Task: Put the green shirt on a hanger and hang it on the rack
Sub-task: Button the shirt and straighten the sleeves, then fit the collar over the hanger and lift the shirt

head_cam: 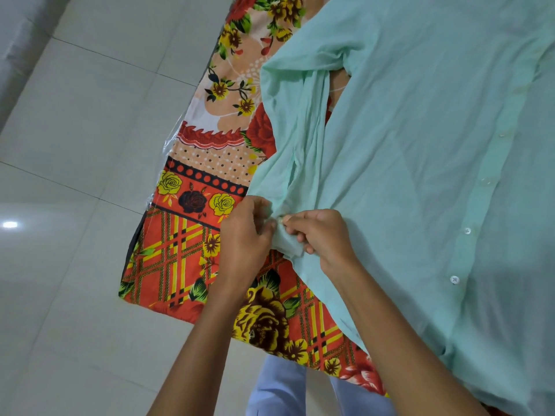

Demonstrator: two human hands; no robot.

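clearly the work is at an early step: the green shirt (420,145) lies spread flat on a bed covered with a floral sheet (192,235), front side up, with its button placket (468,229) running along the right part of the view. no hanger and no rack can be seen in this view, so the shirt is not yet on anything. both hands meet at the end of one sleeve (303,121), which is bunched and lies along the left edge of the shirt, near the side of the bed. the left hand (243,232) has its fingers curled and pinches the cloth of the cuff (288,241); the right hand (321,235) also pinches the same cuff from the other side, the fingertips of both hands almost touching. so each grip is closed on the cuff, not empty. i judge that the person is working on the cuff, maybe its button, but the button itself is too small to tell if it is fastened or undone. below the bed a white tiled floor (75,145) is visible. the next move, in my judgement, calls for finishing the cuff, releasing it, then finding a hanger and passing it into the shoulders of the shirt, with care, because the thin cloth slips and wrinkles easily.
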